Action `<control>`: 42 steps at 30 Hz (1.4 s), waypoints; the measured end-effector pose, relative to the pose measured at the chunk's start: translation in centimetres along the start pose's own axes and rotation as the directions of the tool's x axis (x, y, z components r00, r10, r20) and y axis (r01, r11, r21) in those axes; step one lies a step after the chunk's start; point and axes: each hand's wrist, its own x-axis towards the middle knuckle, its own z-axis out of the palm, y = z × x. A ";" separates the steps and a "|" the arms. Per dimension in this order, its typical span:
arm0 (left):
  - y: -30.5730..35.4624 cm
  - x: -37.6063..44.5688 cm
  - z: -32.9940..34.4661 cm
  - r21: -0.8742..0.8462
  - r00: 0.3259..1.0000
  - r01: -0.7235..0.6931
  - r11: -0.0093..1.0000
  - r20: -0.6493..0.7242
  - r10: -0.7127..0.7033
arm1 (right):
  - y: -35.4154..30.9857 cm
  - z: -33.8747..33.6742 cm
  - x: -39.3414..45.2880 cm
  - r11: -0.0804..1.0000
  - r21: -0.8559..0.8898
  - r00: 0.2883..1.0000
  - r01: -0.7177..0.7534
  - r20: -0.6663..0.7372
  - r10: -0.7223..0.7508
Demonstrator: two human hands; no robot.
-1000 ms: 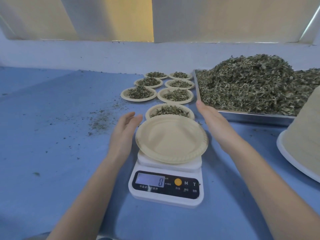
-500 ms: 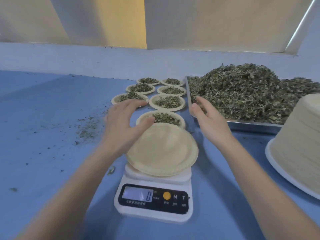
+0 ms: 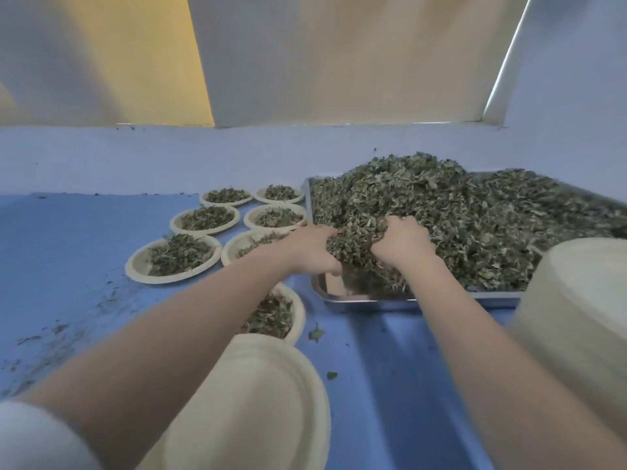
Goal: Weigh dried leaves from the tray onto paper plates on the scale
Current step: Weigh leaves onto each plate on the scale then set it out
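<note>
Both hands reach into the near left corner of the metal tray (image 3: 366, 302), which sits on the blue bench (image 3: 84, 252) at the right. Left hand (image 3: 314, 251) and right hand (image 3: 402, 244) face each other, fingers curled into the dried leaves (image 3: 475, 225), each grip clenched on a clump of leaves gathered between them. The leaves are heaped high across the tray, with a bare patch of metal showing just near the hands. An empty paper plate (image 3: 264, 401) lies near, under the left forearm; the scale itself is not visible. Seven filled plates (image 3: 173, 259) stand left of the tray, one of them just beyond the empty plate. A stack of plates (image 3: 576, 317) stands at the right edge. Loose crumbs (image 3: 51, 347) scatter over the bench at left.
</note>
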 end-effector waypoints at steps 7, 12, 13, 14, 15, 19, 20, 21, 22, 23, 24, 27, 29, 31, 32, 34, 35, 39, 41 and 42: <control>-1.1 6.7 1.4 0.118 0.996 0.055 0.991 0.068 -0.063 | 0.0 2.2 2.5 0.994 -0.112 0.992 -0.006 0.125 0.020; -0.3 8.8 2.8 0.185 0.988 0.000 0.983 0.154 -0.029 | 0.6 1.9 2.3 0.986 0.081 0.981 0.145 0.119 -0.154; 0.0 8.9 3.1 0.191 0.985 -0.014 0.981 0.174 -0.020 | 0.8 1.9 2.2 0.993 0.036 0.988 0.114 0.099 -0.117; 0.2 8.8 3.3 0.186 0.982 -0.034 0.982 0.188 -0.002 | 0.8 2.1 2.0 0.995 -0.028 0.987 0.096 0.131 -0.091; 0.4 8.6 3.4 0.164 0.980 -0.053 0.985 0.198 0.020 | 0.8 2.4 1.8 0.992 -0.072 0.976 0.101 0.201 -0.084; 0.0 7.4 2.4 0.020 0.985 -0.040 0.999 0.171 0.036 | 1.2 2.1 1.4 0.990 0.091 0.941 0.105 0.314 -0.128; -0.2 7.0 2.1 -0.022 0.984 -0.029 0.999 0.176 0.033 | 1.5 1.8 1.4 0.994 0.048 0.945 0.099 0.309 -0.109; -0.2 6.6 1.8 -0.054 0.980 -0.029 0.998 0.193 0.039 | 1.8 1.5 1.3 0.996 -0.056 0.949 0.076 0.311 -0.055; 0.0 6.1 1.6 -0.070 0.973 -0.030 0.997 0.226 0.045 | 1.8 1.5 1.2 0.988 -0.148 0.947 0.048 0.322 0.002; 0.3 5.7 1.6 -0.070 0.962 -0.033 0.997 0.270 0.050 | 1.6 1.6 1.0 0.982 -0.182 0.937 0.047 0.348 0.019; 0.7 5.4 1.7 -0.061 0.948 -0.034 0.998 0.313 0.051 | 1.2 2.0 0.8 0.987 -0.145 0.928 0.072 0.373 -0.013; 1.9 4.7 2.8 -0.041 0.951 -0.042 0.998 0.304 0.052 | -0.1 2.7 0.5 0.983 -0.020 0.928 0.184 0.333 -0.167; 2.1 4.0 3.0 -0.068 0.979 -0.026 0.997 0.201 0.039 | -0.5 2.8 0.3 0.985 0.053 0.952 0.167 0.252 -0.175; 1.8 3.3 2.7 -0.172 0.996 -0.003 0.985 0.087 0.018 | -0.4 2.5 0.3 0.972 0.201 0.976 0.118 0.158 -0.151; 1.7 2.8 2.2 -0.248 0.999 0.005 0.969 0.042 0.005 | -0.5 2.1 0.0 0.957 0.267 0.983 0.115 0.108 -0.148; 1.7 1.7 1.1 -0.391 0.999 0.006 0.921 -0.028 -0.019 | -1.0 1.0 -0.5 0.918 0.376 0.987 0.129 0.037 -0.154; 1.8 1.0 0.6 -0.436 0.998 -0.002 0.900 -0.055 -0.025 | -1.4 0.3 -0.9 0.906 0.399 0.986 0.144 0.019 -0.164; 2.1 -1.7 -1.4 -0.475 0.991 -0.017 0.880 -0.124 -0.048 | -3.6 -2.2 -3.3 0.873 0.464 0.979 0.150 0.051 -0.196; 2.1 -3.7 -2.4 -0.468 0.989 -0.006 0.884 -0.136 -0.065 | -4.5 -3.2 -5.0 0.847 0.506 0.972 0.161 0.068 -0.225; 2.1 -5.0 -2.9 -0.471 0.988 0.001 0.882 -0.134 -0.072 | -4.9 -3.6 -6.0 0.838 0.516 0.967 0.178 0.065 -0.246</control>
